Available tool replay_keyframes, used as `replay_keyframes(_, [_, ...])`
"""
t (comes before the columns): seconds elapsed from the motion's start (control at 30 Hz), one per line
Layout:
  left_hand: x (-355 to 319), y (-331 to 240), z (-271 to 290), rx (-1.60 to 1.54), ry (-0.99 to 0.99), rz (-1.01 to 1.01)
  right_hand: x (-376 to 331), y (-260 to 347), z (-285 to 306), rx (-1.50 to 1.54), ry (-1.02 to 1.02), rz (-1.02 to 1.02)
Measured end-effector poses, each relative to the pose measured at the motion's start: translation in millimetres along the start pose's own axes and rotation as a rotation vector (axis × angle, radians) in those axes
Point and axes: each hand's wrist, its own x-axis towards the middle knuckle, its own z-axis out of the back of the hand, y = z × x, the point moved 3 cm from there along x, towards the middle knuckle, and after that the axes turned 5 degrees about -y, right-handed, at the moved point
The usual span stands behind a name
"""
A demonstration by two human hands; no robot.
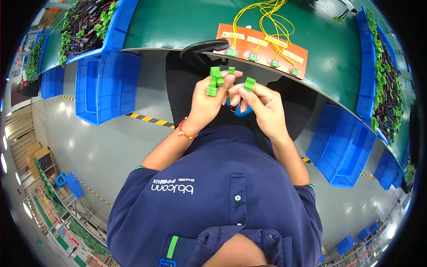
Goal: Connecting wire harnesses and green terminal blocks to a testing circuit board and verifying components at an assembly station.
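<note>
Your left hand held a bunch of small green plugs in closed fingers, and your right hand pinched one green plug — light, stiff plastic, probably best gripped by its flat sides — above your lap.

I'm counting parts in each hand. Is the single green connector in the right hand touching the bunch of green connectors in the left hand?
Apart. The head view shows the single green connector pinched by the right hand, with a clear gap to the bunch of green connectors in the left hand.
</note>
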Motion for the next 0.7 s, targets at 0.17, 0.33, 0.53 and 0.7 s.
replay_keyframes(0.17, [13,3,-20,-0.128,0.133,0.171,-28,14,-3,-0.190,0.152,0.172])
replay_keyframes(0.33, [15,1,-26,-0.459,0.235,0.260,-44,21,25,-0.120,-0.024,0.039])
replay_keyframes(0.53, [12,4,-30,-0.452,0.193,0.376,-52,31,30,-0.072,0.036,0.004])
replay_keyframes(0.7, [12,10,-29,-0.504,0.155,0.396,-49,27,17,-0.118,0.106,0.028])
